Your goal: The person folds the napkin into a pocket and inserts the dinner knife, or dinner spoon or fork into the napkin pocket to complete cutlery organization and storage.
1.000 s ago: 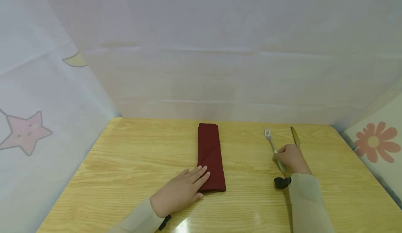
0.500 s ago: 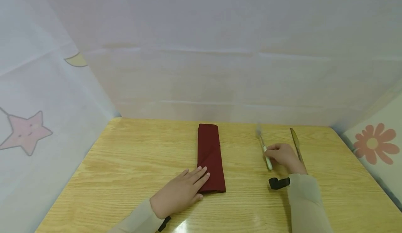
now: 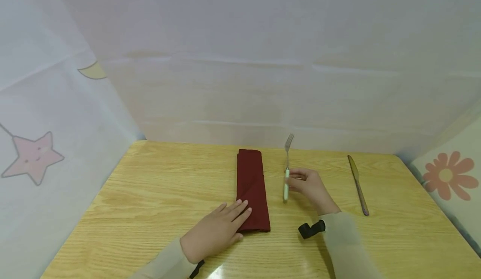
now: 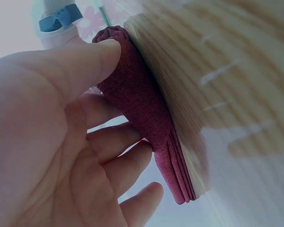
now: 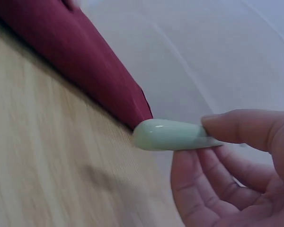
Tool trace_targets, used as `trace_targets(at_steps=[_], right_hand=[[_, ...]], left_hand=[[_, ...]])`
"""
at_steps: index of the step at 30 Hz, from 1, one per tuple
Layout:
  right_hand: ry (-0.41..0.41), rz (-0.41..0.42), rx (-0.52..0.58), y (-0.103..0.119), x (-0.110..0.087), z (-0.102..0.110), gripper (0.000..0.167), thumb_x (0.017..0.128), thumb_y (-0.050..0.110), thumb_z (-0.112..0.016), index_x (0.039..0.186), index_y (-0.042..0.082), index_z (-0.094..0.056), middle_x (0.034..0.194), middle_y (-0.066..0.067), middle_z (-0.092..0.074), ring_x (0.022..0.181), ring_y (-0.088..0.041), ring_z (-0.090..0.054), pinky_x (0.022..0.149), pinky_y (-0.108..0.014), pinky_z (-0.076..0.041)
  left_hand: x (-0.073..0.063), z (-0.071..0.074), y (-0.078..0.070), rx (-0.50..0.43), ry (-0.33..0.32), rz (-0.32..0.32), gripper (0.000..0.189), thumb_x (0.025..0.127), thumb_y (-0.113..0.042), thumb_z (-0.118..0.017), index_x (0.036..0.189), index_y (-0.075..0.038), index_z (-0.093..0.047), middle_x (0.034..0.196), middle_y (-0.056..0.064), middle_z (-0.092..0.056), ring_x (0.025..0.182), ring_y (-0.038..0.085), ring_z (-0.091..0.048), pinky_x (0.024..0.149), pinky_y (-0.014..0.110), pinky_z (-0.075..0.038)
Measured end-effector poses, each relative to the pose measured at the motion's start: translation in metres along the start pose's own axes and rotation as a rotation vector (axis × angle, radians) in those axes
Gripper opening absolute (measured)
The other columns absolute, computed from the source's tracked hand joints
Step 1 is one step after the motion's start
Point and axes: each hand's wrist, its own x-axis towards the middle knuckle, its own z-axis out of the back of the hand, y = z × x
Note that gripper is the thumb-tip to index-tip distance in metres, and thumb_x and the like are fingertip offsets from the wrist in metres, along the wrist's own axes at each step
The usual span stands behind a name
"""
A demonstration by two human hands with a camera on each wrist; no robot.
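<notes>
A dark red cloth napkin (image 3: 251, 178), folded into a long narrow strip, lies on the wooden table. My left hand (image 3: 216, 231) rests on its near end with fingers spread and fairly straight; the left wrist view shows the napkin's stacked layers (image 4: 175, 175) beside the fingertips. To the right of the napkin, my right hand (image 3: 310, 187) pinches a fork (image 3: 287, 183) by its pale green handle between thumb and fingers. The fork's tines point away and up, and it is raised off the table. In the right wrist view the rounded handle end (image 5: 165, 135) shows close up.
A table knife (image 3: 358, 185) lies on the right part of the table (image 3: 169, 178), its blade toward the far edge. Pale cloth walls (image 3: 240, 82) stand behind and on both sides, printed with a star (image 3: 35, 158) and a flower (image 3: 447, 174).
My right hand has lifted the fork and carried it left, from near the knife to beside the napkin. The knife is now fully uncovered. My left hand has stayed on the napkin.
</notes>
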Motion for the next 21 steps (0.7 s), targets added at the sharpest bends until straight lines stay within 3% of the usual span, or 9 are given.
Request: trace_targets(at_steps=[7, 15, 21], right_hand=[[0.009, 0.101, 0.077, 0.012, 0.000, -0.028, 0.042, 0.096, 0.012, -0.071, 0.130, -0.009, -0.058, 0.110, -0.014, -0.065, 0.095, -0.019, -0.068, 0.089, -0.042, -0.058], [0.031, 0.110, 0.140, 0.027, 0.015, -0.056, 0.037, 0.096, 0.015, -0.072, 0.125, -0.005, -0.061, 0.106, -0.013, -0.064, 0.095, -0.023, -0.068, 0.090, -0.043, -0.058], [0.021, 0.104, 0.162, 0.031, 0.029, -0.070, 0.038, 0.095, 0.013, -0.072, 0.127, -0.005, -0.060, 0.115, -0.017, -0.065, 0.102, -0.029, -0.069, 0.089, -0.043, -0.058]], left_hand=[[0.001, 0.004, -0.002, -0.009, 0.026, 0.005, 0.059, 0.103, -0.040, -0.057, 0.154, -0.013, -0.044, 0.159, 0.006, -0.041, 0.148, 0.020, -0.036, 0.113, 0.043, -0.040], [-0.001, 0.003, -0.001, -0.005, 0.016, 0.012, 0.059, 0.103, -0.041, -0.058, 0.154, -0.013, -0.046, 0.159, 0.005, -0.042, 0.147, 0.020, -0.037, 0.113, 0.043, -0.040], [0.001, 0.001, -0.001, -0.009, 0.021, 0.011, 0.060, 0.103, -0.042, -0.058, 0.154, -0.015, -0.045, 0.160, 0.004, -0.040, 0.148, 0.019, -0.036, 0.113, 0.044, -0.041]])
